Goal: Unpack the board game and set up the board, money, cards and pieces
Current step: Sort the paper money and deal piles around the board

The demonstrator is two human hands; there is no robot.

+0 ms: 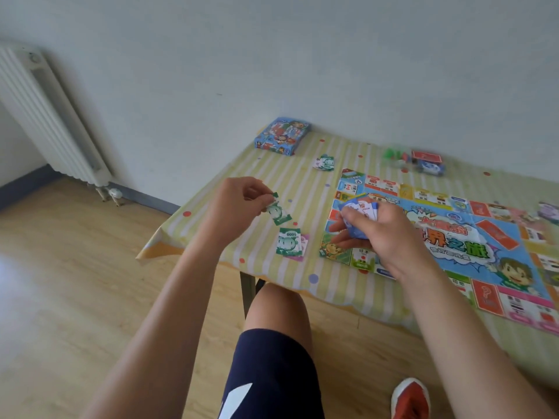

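Note:
The colourful game board (472,237) lies unfolded on the table's right half. My left hand (233,204) pinches a green money note (276,213) above the table's left part. Below it a small pile of green and pink notes (290,244) lies on the cloth. My right hand (381,234) grips a fanned stack of blue and white money notes (361,211) over the board's near left corner. Another green note pile (325,162) lies farther back. The blue game box (282,140) stands at the far left corner by the wall.
The table (263,179) has a yellow-striped cloth and stands against a white wall. Red cards, a blue card pack (428,163) and green pieces (391,154) lie at the back. A radiator (45,116) stands at left. My knee (276,303) and a red shoe (411,399) are below the table edge.

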